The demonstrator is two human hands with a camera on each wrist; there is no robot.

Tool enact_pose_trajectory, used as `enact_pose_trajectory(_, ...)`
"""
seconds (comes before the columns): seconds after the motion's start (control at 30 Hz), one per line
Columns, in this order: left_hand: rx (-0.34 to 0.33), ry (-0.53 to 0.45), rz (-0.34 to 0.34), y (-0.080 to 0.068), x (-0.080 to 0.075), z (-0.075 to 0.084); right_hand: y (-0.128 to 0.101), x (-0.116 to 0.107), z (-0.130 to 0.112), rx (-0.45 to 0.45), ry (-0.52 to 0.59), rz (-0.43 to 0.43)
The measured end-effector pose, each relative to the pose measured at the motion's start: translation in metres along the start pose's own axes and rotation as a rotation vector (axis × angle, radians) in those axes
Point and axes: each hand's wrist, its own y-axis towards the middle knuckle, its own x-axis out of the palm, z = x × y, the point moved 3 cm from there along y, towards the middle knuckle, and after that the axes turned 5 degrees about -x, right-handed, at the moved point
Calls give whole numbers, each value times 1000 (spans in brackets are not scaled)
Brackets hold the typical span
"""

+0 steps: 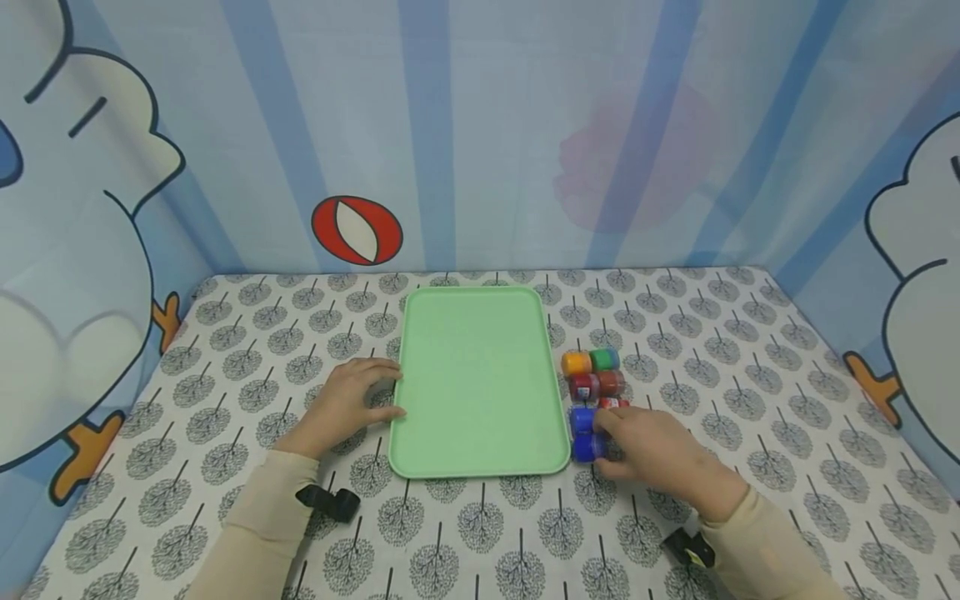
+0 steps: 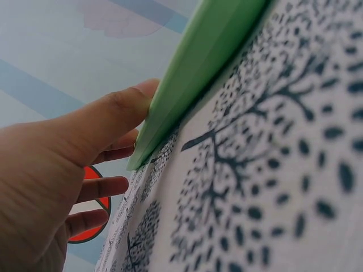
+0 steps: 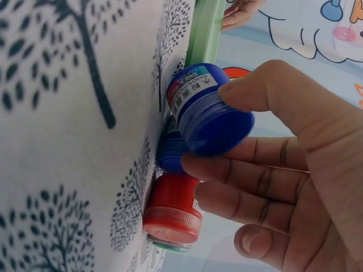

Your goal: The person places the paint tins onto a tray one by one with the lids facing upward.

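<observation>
My left hand [image 1: 347, 407] is at the left edge of a light green tray [image 1: 480, 383]. In the left wrist view its thumb touches the tray's rim, and the other fingers are spread loosely beside it. To the right of the tray, my right hand [image 1: 660, 454] pinches a blue paint jar [image 3: 218, 127] between thumb and fingers. The jar is tilted, with its clear lid towards the palm. Another blue jar [image 1: 583, 420] lies right behind it, and a red jar [image 3: 173, 207] is close to the fingertips, partly covered by the hand in the head view.
Beyond the blue jars lie an orange jar [image 1: 576, 363], a green jar [image 1: 604, 359], a dark red jar [image 1: 584, 387] and a brownish-red jar [image 1: 611, 382]. A tree-patterned cloth [image 1: 247, 392] covers the table. Behind it hangs a printed curtain [image 1: 495, 142].
</observation>
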Motion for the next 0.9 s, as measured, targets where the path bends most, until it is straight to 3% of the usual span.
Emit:
enact_pose_trajectory(0.67,6,-6,6,1,2,-3,-3,-12,-4,-57,-24,24)
enact_pose_trajectory(0.9,9,-13,8,1,3,-3,0,-18,-9,-149,-45,135)
